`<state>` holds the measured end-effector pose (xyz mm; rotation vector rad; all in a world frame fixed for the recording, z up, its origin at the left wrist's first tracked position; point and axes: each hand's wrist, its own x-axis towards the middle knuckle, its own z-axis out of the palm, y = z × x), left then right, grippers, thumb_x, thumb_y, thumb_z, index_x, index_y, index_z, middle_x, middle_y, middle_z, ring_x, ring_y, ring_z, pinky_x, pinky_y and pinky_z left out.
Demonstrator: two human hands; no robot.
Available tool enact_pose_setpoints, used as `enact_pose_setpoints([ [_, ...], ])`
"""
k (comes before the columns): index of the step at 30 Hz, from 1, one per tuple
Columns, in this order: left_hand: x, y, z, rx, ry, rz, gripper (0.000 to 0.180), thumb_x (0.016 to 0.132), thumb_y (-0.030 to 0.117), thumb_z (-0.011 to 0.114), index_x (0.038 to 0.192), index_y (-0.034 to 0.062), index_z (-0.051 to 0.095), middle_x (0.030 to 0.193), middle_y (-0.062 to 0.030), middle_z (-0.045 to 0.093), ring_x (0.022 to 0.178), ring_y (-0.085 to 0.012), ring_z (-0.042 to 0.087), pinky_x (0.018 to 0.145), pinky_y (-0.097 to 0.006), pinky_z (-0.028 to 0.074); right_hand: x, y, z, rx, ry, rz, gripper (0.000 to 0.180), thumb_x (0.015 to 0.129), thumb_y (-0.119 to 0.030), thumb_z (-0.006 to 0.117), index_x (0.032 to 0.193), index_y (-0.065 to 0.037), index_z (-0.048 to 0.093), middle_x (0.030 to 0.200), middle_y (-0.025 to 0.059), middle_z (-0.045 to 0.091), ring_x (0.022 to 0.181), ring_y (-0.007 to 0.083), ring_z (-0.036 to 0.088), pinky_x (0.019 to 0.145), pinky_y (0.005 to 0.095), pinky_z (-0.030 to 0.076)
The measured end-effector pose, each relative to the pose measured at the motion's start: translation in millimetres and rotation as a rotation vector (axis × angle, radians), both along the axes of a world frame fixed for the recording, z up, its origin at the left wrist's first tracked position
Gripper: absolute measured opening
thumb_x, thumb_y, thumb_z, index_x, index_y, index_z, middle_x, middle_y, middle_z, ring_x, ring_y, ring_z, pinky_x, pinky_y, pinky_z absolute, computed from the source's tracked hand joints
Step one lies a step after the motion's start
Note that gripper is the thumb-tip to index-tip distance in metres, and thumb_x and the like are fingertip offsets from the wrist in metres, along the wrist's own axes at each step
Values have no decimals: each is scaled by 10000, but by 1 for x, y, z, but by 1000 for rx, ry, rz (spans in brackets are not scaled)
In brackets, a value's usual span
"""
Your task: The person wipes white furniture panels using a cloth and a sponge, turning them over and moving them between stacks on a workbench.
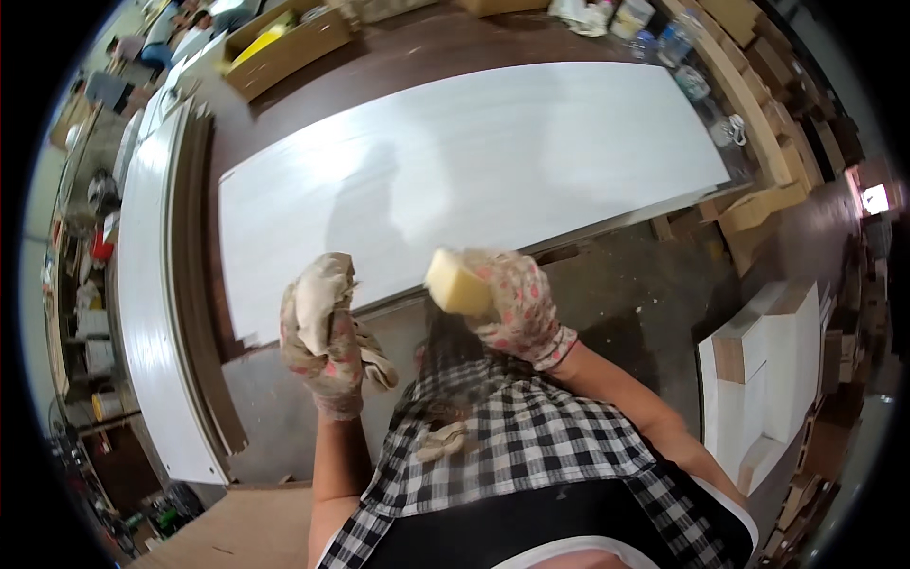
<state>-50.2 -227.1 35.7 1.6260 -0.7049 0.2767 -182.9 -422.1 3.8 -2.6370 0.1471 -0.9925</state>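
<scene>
A long white board (493,142) lies flat on the dark table in front of me. My left hand (325,332), in a patterned cloth glove, is closed around a crumpled pale rag (322,299) near the board's front left edge. Part of the rag hangs down beside the wrist. My right hand (519,305), gloved the same way, grips a pale yellow sponge block (456,283) just above the board's front edge. Both hands are raised close to my body and apart from each other. The sponge is slightly blurred.
Left of the table stands a stack of long white panels (156,284). A cardboard box (284,47) with something yellow inside sits at the far left. Plastic bottles (675,40) line the far right edge by a wooden rail. White angled panels (763,379) stand at right. People work far left.
</scene>
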Motion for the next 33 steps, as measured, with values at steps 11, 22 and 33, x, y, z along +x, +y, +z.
enact_pose_setpoints([
  [11, -78, -244, 28, 338, -111, -200, 487, 807, 248, 640, 1169, -64, 550, 1200, -196, 564, 1091, -340, 564, 930, -420, 459, -162, -346, 50, 722, -188, -526, 355, 846, -170, 648, 1131, 18, 552, 1005, 95, 612, 913, 187, 588, 803, 352, 477],
  [22, -142, -368, -3, 1105, -684, -637, 642, 722, 215, 676, 1331, 153, 484, 1421, -89, 405, 1347, -382, 307, 1101, -572, 225, -100, -514, 15, 1178, 168, 47, 546, 896, -252, 625, 1358, -40, 425, 1128, 38, 595, 1021, 121, 534, 881, 259, 438],
  [33, -210, -536, -35, 830, -793, -830, 532, 813, 170, 522, 1335, 87, 461, 1401, -116, 392, 1311, -374, 340, 1068, -505, 318, -88, -508, 7, 1151, 219, 11, 464, 926, -326, 592, 1272, -36, 485, 1072, 53, 595, 942, 104, 555, 819, 262, 484],
])
